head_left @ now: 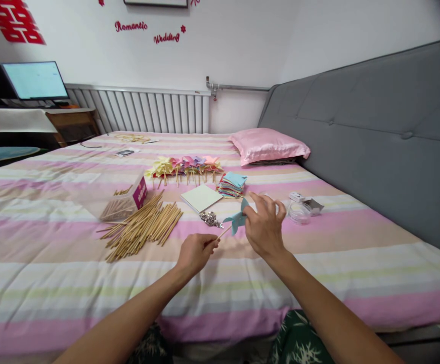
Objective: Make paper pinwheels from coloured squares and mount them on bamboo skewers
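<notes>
A light-blue paper pinwheel [236, 220] on a thin wooden stick [225, 233] is held between my hands above the striped bedspread. My left hand [198, 253] is closed round the lower part of the stick. At the paper blades, my right hand [264, 222] pinches the pinwheel, its other fingers raised and curled. The fingertips are partly hidden behind the hand and paper. Just beyond my left hand lies a small heap of shiny metal pins [211, 219]. Beside it is a pale square pad [202, 197], with a stack of coloured paper squares [232, 184] behind.
Loose wooden sticks [142, 230] lie left, by a clear box [119, 205] holding more sticks. Several finished pinwheels [185, 166] lie farther back. Small clear containers [299, 212] sit to the right. A pink pillow [268, 145] rests near the grey headboard [371, 121].
</notes>
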Demonstrator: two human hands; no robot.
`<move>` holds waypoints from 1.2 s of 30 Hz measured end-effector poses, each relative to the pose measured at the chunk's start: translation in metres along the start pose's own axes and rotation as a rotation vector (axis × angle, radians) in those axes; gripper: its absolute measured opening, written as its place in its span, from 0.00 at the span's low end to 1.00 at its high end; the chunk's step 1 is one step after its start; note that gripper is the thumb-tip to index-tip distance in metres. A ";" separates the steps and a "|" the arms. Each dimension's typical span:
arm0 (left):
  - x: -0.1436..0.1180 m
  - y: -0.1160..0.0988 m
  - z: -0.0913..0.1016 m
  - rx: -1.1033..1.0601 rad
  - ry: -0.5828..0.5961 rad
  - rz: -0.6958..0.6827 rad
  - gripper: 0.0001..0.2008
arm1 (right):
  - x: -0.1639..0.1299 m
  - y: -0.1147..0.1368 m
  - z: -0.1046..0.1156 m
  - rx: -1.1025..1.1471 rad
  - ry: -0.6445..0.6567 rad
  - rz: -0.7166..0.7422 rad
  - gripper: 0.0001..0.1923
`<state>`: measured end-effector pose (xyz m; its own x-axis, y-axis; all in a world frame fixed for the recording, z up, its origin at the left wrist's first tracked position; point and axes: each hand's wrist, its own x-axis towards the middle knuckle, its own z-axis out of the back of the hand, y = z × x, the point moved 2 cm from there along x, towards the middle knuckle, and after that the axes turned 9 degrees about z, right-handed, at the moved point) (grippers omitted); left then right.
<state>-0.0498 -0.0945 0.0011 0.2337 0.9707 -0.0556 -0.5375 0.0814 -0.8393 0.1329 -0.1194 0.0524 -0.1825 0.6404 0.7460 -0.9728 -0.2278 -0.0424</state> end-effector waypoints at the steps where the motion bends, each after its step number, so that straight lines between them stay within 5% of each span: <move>1: 0.000 0.000 0.000 -0.029 0.011 0.009 0.11 | 0.000 0.001 0.001 0.003 -0.006 -0.005 0.09; 6: 0.001 -0.001 -0.002 -0.151 0.077 0.044 0.10 | 0.000 0.004 0.006 0.043 -0.097 -0.050 0.17; 10: 0.000 -0.006 -0.003 -0.217 0.094 0.085 0.11 | 0.000 0.014 0.012 0.132 -0.159 -0.046 0.13; 27: -0.007 -0.011 -0.013 -0.513 0.131 0.117 0.07 | -0.009 0.050 0.013 0.262 0.116 0.038 0.21; 36: -0.007 -0.005 -0.010 -0.330 -0.001 0.046 0.01 | -0.011 0.057 0.008 0.276 0.137 0.051 0.24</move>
<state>-0.0403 -0.1038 0.0006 0.2146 0.9719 -0.0967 -0.2557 -0.0397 -0.9660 0.0806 -0.1452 0.0476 -0.2660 0.7119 0.6500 -0.8899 -0.4405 0.1183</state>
